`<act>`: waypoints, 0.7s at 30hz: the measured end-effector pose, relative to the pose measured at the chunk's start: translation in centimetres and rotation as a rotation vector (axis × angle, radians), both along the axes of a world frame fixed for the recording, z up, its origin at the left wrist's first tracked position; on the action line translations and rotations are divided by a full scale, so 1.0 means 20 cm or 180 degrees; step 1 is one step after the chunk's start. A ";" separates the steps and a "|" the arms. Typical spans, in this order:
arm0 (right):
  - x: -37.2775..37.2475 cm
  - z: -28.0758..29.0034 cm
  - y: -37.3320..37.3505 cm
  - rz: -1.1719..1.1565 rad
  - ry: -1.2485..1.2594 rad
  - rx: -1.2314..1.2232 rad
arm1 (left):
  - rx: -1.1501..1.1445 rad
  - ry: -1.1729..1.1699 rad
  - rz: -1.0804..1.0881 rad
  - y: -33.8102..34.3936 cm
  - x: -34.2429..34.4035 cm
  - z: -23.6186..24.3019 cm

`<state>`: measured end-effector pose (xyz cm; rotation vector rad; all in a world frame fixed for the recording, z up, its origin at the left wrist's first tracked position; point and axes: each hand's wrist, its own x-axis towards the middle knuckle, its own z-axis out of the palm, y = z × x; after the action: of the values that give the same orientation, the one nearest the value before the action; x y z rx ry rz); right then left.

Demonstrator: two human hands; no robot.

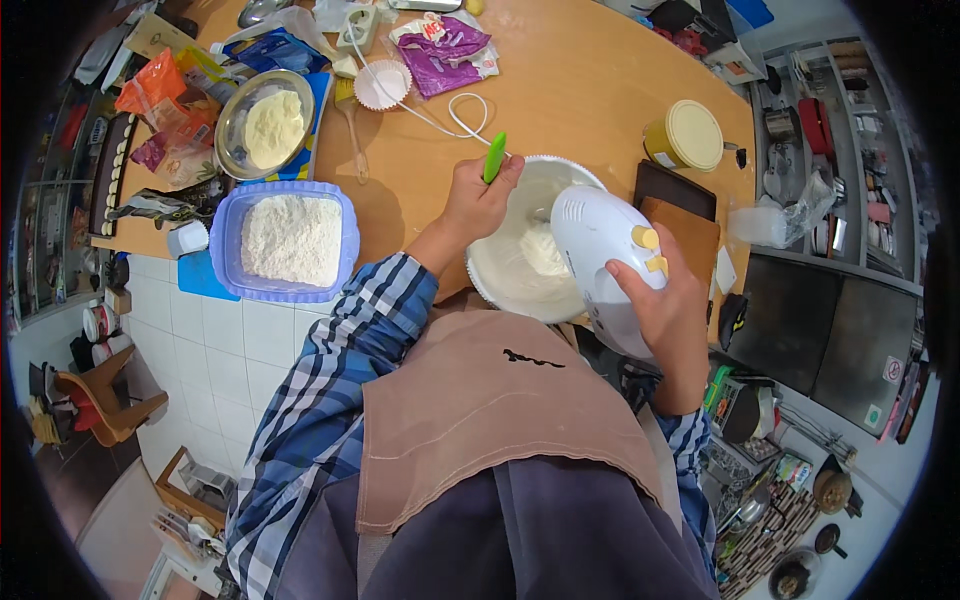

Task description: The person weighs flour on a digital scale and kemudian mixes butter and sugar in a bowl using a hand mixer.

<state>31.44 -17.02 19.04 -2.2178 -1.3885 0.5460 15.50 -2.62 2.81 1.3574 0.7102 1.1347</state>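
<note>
The right hand [668,310] is wrapped tight round the handle of a white hand mixer [600,245], tipping its nose down into the white mixing bowl [520,275] at the desk's [580,100] near edge. At nine o'clock from the mixer, the left hand [478,195] is closed on a green-handled tool [495,157] at the rim, likely steadying the bowl. The beaters and the tool's working end are hidden. A lilac tub of flour [290,240] sits at nine o'clock from the bowl.

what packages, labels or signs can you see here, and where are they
Purple bag: top of table, crumpled foil, pink and white print.
Orange bag: far left edge, shiny.
Blue bag: beside the metal bowl, crumpled.
Yellow tub: right of table, round, cream lid.
Round stickers: dark cabinet door, lower right.
</note>
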 end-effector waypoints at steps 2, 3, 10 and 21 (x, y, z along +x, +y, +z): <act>-0.02 0.01 0.02 0.0002 -0.0050 -0.0047 | -0.0021 -0.0027 -0.0007 0.00 0.00 0.00; -0.03 0.02 0.03 -0.0004 -0.0051 -0.0046 | -0.0119 -0.0046 -0.0031 0.00 0.00 0.00; -0.01 0.01 0.04 0.0105 0.0066 -0.0028 | -0.0228 0.0026 -0.0058 0.00 0.00 0.05; 0.13 -0.02 -0.09 -0.0101 0.0268 0.0595 | 0.0004 -0.0041 -0.0039 0.01 0.00 0.00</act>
<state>34.08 -18.73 18.54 -2.0413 -1.3037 0.4723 15.59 -2.42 2.82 1.3526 0.6911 1.1334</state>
